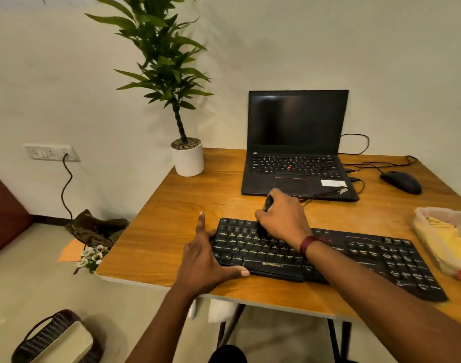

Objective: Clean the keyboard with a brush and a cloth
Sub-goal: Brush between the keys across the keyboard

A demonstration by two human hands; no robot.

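Observation:
A black keyboard (pixel 368 254) lies along the near edge of the wooden table (pixel 177 210). My left hand (pixel 204 260) grips the keyboard's left end, thumb on the front edge, fingers along the far side. My right hand (pixel 283 220) is closed around a black brush (pixel 267 204), whose lower end rests on the upper-left keys. A yellow cloth (pixel 449 239) lies in a clear plastic container (pixel 431 212) at the right edge of the table.
An open black laptop (pixel 296 148) stands behind the keyboard, with cables and a black mouse (pixel 401 182) to its right. A potted plant (pixel 187 158) stands on the table's far left corner. A basket (pixel 54 339) sits on the floor at lower left.

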